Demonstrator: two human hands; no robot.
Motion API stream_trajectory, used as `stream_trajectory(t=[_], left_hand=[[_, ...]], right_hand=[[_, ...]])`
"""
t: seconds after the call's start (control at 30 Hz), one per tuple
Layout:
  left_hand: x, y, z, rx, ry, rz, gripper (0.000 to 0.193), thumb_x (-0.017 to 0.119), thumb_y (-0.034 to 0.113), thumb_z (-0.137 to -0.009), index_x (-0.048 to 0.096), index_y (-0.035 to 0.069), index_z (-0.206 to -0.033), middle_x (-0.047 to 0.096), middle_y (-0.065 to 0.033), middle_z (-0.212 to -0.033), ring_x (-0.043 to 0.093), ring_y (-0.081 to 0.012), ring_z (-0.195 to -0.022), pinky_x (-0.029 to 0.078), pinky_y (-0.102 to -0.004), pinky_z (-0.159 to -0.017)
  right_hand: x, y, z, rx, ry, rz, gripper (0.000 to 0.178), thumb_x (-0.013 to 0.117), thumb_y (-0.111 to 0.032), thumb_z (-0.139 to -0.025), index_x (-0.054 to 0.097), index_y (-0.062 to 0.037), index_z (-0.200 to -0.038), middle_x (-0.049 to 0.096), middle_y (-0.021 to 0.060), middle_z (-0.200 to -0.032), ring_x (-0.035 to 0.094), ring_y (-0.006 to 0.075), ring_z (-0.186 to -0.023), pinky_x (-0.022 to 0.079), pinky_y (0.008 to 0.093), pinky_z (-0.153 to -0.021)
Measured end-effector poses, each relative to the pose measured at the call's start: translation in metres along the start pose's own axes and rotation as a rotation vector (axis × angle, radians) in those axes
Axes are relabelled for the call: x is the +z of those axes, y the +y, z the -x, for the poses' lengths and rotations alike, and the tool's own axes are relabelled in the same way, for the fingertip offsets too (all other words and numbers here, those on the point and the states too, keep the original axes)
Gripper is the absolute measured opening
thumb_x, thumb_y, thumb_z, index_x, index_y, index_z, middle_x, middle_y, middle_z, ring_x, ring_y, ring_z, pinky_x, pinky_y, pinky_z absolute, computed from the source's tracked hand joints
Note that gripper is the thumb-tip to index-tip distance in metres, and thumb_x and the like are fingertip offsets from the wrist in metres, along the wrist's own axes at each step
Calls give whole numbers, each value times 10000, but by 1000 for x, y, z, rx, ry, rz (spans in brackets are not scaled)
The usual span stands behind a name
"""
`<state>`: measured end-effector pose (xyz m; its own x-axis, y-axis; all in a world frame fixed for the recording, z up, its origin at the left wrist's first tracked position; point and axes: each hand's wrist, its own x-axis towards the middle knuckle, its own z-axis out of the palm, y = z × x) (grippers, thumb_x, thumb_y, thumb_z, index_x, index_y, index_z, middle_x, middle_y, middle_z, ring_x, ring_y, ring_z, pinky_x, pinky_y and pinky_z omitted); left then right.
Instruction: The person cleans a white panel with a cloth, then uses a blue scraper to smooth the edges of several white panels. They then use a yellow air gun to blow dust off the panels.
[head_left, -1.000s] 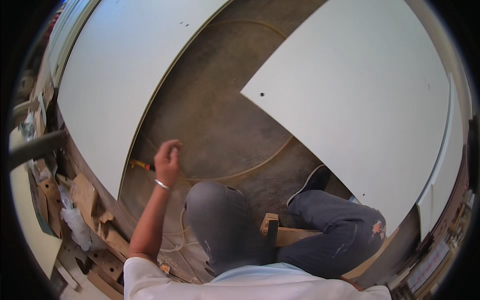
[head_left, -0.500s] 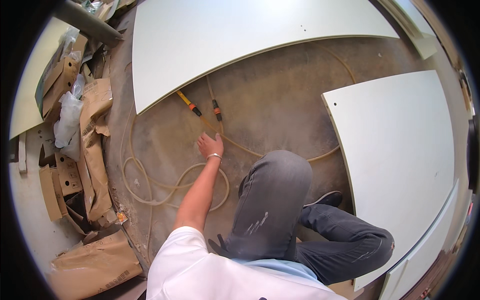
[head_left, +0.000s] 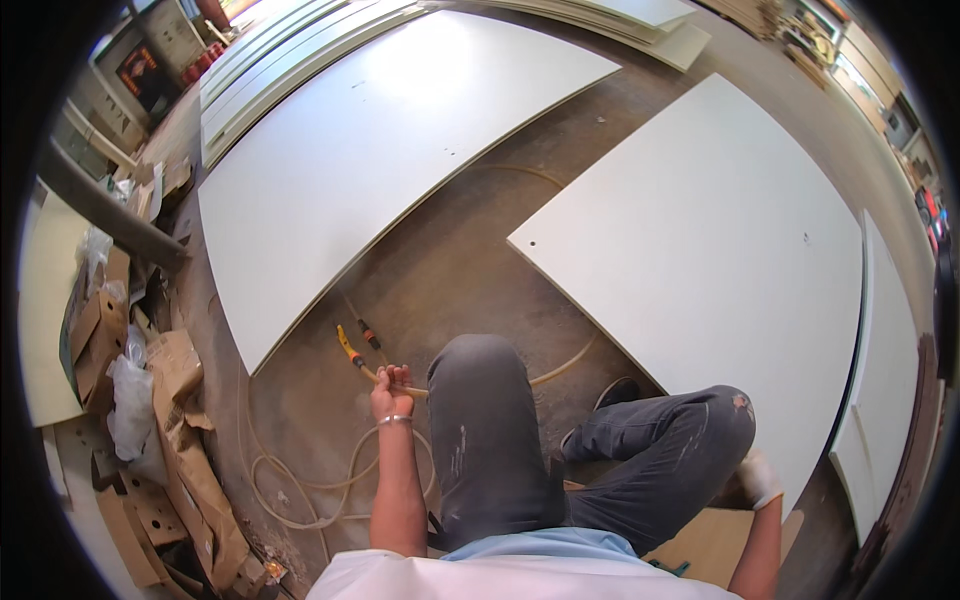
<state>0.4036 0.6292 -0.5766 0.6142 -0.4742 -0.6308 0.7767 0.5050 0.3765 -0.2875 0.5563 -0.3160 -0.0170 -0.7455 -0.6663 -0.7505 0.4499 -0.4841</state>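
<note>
My bare left hand, with a bracelet at the wrist, is turned palm up and its fingers are curled round a tan hose. A yellow air blow gun hangs on that hose by an orange-and-black coupling, just beyond the fingers. Beside it lies a second hose coupling, dark with an orange ring. At the lower right, my right hand wears a whitish glove. It is close to my bent knee and the edge of a white panel; its fingers are smeared and partly hidden.
Another large white panel lies ahead, with stacked boards behind it. Coils of hose rest on the floor to the left. Torn cardboard and plastic wrap line the left side. More boards stand at the right.
My left hand has turned over and taken hold of the hose. The yellow blow gun now shows more fully, beyond the panel's edge. My gloved right hand has come into view, and the view has shifted.
</note>
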Motion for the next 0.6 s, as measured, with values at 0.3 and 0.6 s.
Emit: stream_trajectory(t=[0.3, 0.6], left_hand=[[157, -11, 125, 349, -730, -411, 123, 542, 119, -1078, 525, 109, -1200, 694, -127, -984, 686, -246, -864, 591, -461, -876], [341, -98, 241, 894, -1407, -1663, 97, 582, 71, -996, 504, 35, -1040, 613, -126, -701, 655, -287, -624, 544, -421, -633]], right_hand=[[-44, -250, 17, -956, 302, -276, 403, 457, 42, -937, 646, 19, -1291, 712, 116, -1084, 686, 182, -1022, 548, 304, -900], [29, -427, 1, -994, 645, -317, 1091, 750, -286, -861, 34, -52, -1649, 422, 280, -1535, 573, 376, -1312, 474, 442, -1079]])
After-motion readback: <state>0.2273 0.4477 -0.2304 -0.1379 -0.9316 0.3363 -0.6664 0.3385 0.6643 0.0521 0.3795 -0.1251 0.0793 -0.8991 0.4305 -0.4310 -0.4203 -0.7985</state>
